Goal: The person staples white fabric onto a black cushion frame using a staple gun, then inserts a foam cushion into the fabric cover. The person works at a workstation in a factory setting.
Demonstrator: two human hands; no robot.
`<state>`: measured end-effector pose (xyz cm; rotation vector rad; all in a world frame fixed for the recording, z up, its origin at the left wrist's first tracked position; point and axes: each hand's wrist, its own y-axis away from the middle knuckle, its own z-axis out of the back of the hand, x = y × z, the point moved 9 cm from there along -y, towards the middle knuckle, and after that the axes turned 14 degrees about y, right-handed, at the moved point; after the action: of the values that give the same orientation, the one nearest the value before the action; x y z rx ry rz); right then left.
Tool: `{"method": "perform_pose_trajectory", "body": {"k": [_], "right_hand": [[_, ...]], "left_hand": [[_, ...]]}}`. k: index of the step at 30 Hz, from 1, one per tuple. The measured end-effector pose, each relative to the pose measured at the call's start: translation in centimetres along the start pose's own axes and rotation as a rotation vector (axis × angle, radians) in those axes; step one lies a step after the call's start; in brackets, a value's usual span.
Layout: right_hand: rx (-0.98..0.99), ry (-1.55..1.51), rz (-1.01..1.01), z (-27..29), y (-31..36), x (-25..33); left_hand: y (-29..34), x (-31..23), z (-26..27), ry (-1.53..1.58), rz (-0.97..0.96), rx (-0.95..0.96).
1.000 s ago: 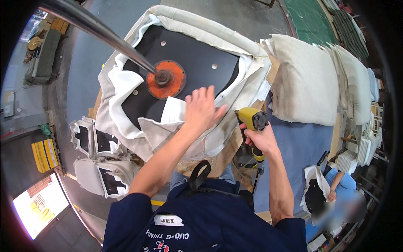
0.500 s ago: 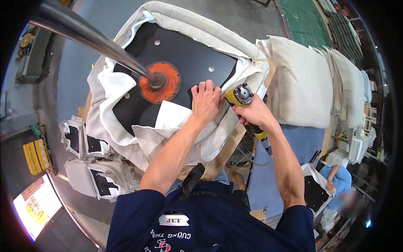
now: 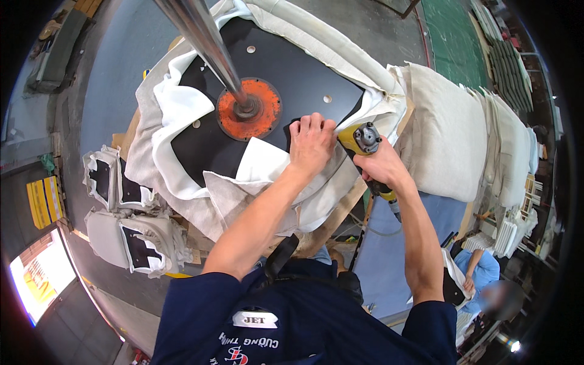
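Note:
A black round seat base [image 3: 286, 67] lies upside down, wrapped in off-white fabric [image 3: 176, 109], with an orange metal plate [image 3: 249, 109] and a steel pole [image 3: 204, 42] at its centre. My left hand [image 3: 311, 143] presses a fold of the fabric flat onto the black underside near the edge. My right hand [image 3: 382, 164] grips a yellow air staple gun [image 3: 359, 139], its nose right beside my left fingers at the fabric edge.
Cream cushions [image 3: 450, 134] are stacked to the right. Two covered seat parts [image 3: 131, 234] lie at the left on the floor. A wooden board [image 3: 334, 213] runs under the work. Another person in blue [image 3: 480, 274] sits at lower right.
My right hand has brought the staple gun up from the lower right to the fabric edge. My left hand has slid up onto the fold beside it.

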<state>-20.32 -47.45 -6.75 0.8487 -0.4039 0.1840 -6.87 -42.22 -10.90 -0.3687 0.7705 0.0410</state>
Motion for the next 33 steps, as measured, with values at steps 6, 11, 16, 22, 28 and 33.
{"method": "perform_pose_trajectory", "body": {"k": [6, 11, 16, 22, 28, 33], "right_hand": [[0.017, -0.014, 0.028, 0.2, -0.8, -0.6], [-0.015, -0.138, 0.046, -0.5, 1.3, -0.1], [0.007, -0.043, -0.003, -0.9, 1.1, 0.4], [-0.016, -0.088, 0.016, -2.4, 2.9, 0.1], [-0.006, -0.063, -0.007, -2.8, 3.2, 0.5], [0.026, 0.025, -0.003, -3.5, 1.8, -0.3]], "left_hand": [[6.9, -5.8, 1.4, -0.081, -0.187, 0.454], [8.8, -3.3, 0.6, -0.158, -0.204, 0.451], [9.1, -3.1, 0.0, -0.159, -0.126, 0.46], [9.8, -3.0, -0.3, -0.177, -0.108, 0.43], [9.4, -2.5, -0.5, -0.17, -0.069, 0.464], [9.7, -3.0, 0.8, -0.224, -0.124, 0.401]]}}
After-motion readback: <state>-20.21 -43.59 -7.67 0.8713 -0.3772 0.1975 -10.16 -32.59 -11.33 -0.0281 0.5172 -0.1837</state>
